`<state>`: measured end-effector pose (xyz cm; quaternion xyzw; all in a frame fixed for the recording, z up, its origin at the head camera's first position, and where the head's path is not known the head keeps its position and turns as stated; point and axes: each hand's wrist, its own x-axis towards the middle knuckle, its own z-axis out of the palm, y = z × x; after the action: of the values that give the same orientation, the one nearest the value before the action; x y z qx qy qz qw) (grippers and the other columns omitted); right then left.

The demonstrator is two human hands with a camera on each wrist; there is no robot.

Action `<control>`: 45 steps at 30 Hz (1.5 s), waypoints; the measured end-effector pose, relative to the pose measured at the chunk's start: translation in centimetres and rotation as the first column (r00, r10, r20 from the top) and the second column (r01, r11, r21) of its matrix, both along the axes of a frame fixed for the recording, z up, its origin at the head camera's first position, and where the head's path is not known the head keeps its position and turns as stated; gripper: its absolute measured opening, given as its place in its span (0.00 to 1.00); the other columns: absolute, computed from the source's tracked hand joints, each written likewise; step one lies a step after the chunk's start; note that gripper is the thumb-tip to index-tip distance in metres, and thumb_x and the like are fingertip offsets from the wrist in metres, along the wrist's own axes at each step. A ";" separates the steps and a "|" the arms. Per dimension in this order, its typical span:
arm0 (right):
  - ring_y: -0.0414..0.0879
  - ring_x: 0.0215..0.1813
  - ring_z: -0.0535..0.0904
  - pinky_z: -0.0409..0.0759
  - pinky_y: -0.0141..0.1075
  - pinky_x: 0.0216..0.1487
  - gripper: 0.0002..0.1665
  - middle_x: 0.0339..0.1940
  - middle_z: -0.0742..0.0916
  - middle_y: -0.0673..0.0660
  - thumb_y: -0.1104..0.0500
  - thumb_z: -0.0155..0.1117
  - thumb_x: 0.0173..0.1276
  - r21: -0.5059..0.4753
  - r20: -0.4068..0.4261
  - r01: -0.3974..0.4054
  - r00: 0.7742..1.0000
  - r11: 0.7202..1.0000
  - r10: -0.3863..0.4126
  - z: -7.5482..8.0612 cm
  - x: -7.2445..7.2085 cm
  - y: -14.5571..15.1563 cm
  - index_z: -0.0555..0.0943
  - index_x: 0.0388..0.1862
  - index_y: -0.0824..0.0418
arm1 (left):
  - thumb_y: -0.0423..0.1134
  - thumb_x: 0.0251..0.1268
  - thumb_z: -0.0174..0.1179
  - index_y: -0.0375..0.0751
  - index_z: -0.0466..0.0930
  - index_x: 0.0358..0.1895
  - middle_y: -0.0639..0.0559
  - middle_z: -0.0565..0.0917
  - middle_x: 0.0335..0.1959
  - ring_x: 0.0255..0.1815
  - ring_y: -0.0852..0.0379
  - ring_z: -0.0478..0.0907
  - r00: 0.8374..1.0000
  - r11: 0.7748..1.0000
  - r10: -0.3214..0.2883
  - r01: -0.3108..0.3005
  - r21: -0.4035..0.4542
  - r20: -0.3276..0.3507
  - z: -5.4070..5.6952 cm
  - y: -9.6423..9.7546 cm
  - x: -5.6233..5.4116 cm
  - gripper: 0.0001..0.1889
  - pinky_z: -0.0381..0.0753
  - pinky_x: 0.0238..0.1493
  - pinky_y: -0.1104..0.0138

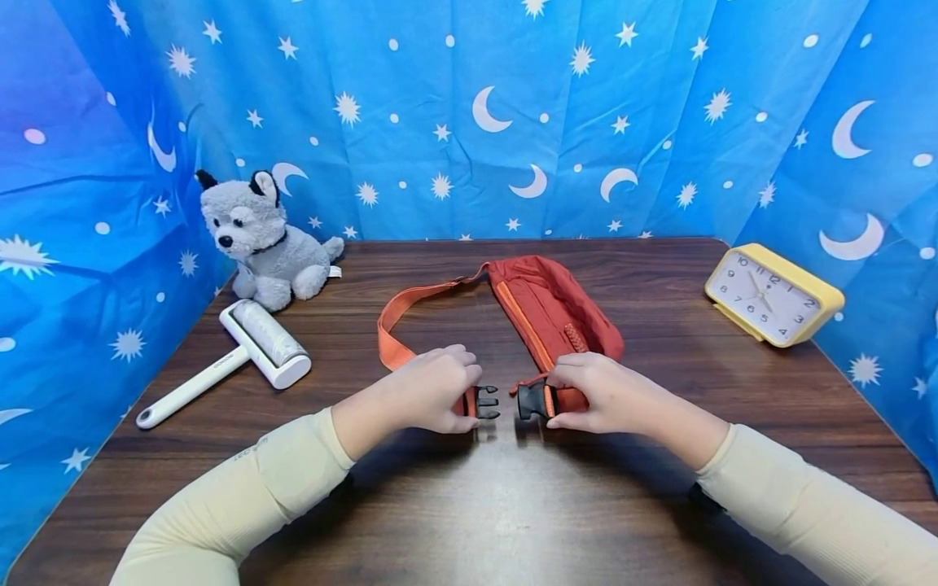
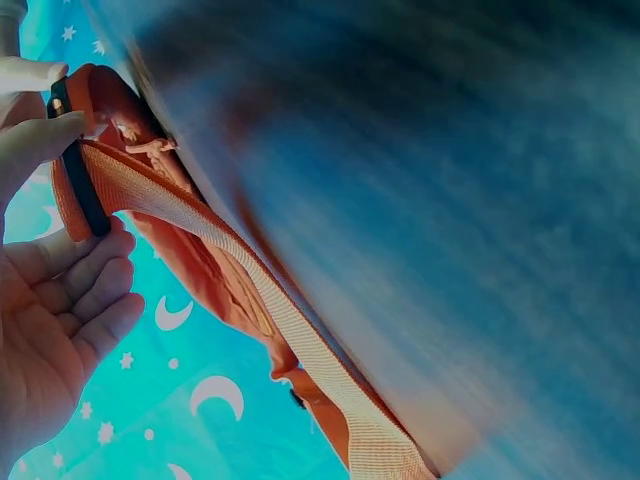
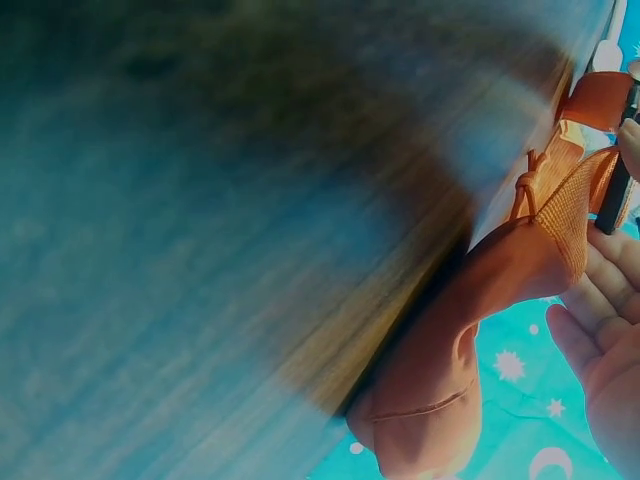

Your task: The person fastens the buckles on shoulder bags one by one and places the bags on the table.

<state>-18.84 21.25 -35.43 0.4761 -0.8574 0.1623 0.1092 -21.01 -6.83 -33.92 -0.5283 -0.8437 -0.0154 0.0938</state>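
A rust-red belt bag (image 1: 553, 305) lies on the table, its orange strap (image 1: 399, 321) looping out to the left. My left hand (image 1: 432, 391) pinches the pronged half of the black side-release buckle (image 1: 487, 402) at the strap's end. Opposite it, my right hand (image 1: 604, 395) holds the socket half (image 1: 533, 400) beside the bag's near end. The two buckle halves face each other with a small gap between them. In the left wrist view, thumb and fingers grip the black buckle piece (image 2: 85, 185). The right wrist view shows the other buckle piece (image 3: 618, 180) partly cut off at the edge.
A grey plush dog (image 1: 267, 240) sits at the back left. In front of it lies a white lint roller (image 1: 234, 358). A yellow alarm clock (image 1: 773, 295) stands at the right on the brown wooden table (image 1: 484, 513). A blue star-patterned curtain (image 1: 469, 163) surrounds the table.
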 end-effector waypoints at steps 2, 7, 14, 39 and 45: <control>0.40 0.30 0.73 0.73 0.34 0.34 0.21 0.31 0.79 0.48 0.47 0.74 0.52 -0.001 -0.003 -0.003 1.000 1.000 0.003 0.0 0.0 0.0 0.80 0.36 0.59 | 0.54 0.47 0.67 0.46 0.72 0.26 0.59 0.66 0.23 0.28 0.58 0.64 1.000 1.000 -0.005 0.005 0.006 -0.004 0.0 0.0 0.0 0.18 0.65 0.29 0.67; 0.39 0.30 0.74 0.74 0.35 0.34 0.21 0.31 0.79 0.49 0.47 0.74 0.51 0.010 -0.013 -0.011 1.000 1.000 0.011 -0.1 -0.1 -0.2 0.79 0.36 0.60 | 0.54 0.47 0.67 0.46 0.72 0.26 0.59 0.67 0.23 0.29 0.58 0.65 1.000 1.000 -0.007 0.007 0.010 -0.014 0.0 0.2 0.1 0.18 0.67 0.31 0.66; 0.40 0.30 0.74 0.73 0.34 0.33 0.20 0.30 0.79 0.49 0.47 0.74 0.51 0.022 -0.004 -0.002 1.000 1.000 0.002 0.2 0.0 -0.4 0.79 0.35 0.59 | 0.54 0.47 0.66 0.45 0.72 0.26 0.59 0.67 0.23 0.29 0.58 0.66 0.999 1.000 -0.020 0.021 0.014 -0.028 0.1 0.4 0.2 0.18 0.67 0.30 0.66; 0.40 0.29 0.73 0.73 0.33 0.32 0.20 0.30 0.79 0.48 0.46 0.74 0.52 0.047 0.020 0.023 1.000 0.999 -0.024 0.1 0.2 -0.8 0.79 0.35 0.58 | 0.55 0.49 0.65 0.45 0.71 0.26 0.58 0.65 0.22 0.27 0.59 0.63 0.998 0.999 -0.050 0.050 -0.002 -0.043 0.2 0.9 0.5 0.18 0.64 0.29 0.68; 0.40 0.31 0.75 0.75 0.35 0.35 0.21 0.31 0.80 0.49 0.46 0.74 0.51 0.035 0.000 0.007 1.000 0.999 -0.007 0.1 0.2 -0.8 0.79 0.36 0.59 | 0.55 0.49 0.65 0.45 0.72 0.26 0.58 0.66 0.23 0.27 0.58 0.63 0.997 0.998 -0.055 0.055 -0.003 -0.053 0.3 1.1 0.5 0.18 0.64 0.29 0.67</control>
<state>-18.65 20.40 -35.36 0.4749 -0.8618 0.1470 0.1013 -20.52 -5.78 -33.66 -0.5517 -0.8260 -0.0033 0.1155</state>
